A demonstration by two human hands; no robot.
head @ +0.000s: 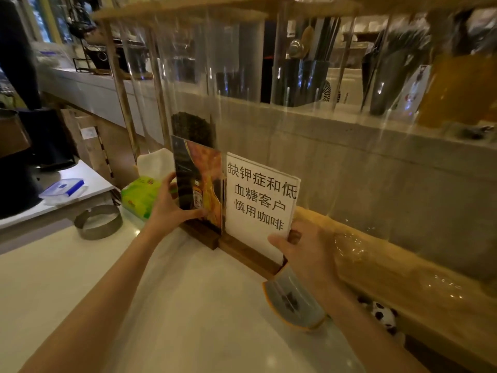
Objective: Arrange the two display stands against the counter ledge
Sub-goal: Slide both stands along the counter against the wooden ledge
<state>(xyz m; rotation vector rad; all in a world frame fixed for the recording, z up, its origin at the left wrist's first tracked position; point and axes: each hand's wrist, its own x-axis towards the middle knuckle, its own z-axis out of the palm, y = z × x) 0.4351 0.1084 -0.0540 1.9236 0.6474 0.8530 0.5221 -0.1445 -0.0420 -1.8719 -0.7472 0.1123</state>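
Note:
Two acrylic display stands on dark wooden bases stand upright, side by side, on the pale counter (pixel 166 305), close to the grey concrete ledge (pixel 376 168). The left stand (pixel 200 181) shows a dark and orange bottle picture. The right stand (pixel 259 200) holds a white sheet with black printed characters. My left hand (pixel 168 211) grips the left stand's left edge near its bottom. My right hand (pixel 304 254) holds the right stand at its lower right corner and base. The two bases touch at the middle.
A green tissue pack (pixel 138 196) lies left of the stands. A metal ring (pixel 98 222) sits on the counter's left. A grey and orange ceramic piece (pixel 293 300) lies under my right wrist. A wooden beam (pixel 403 275) runs along the ledge. Clear jars stand on top.

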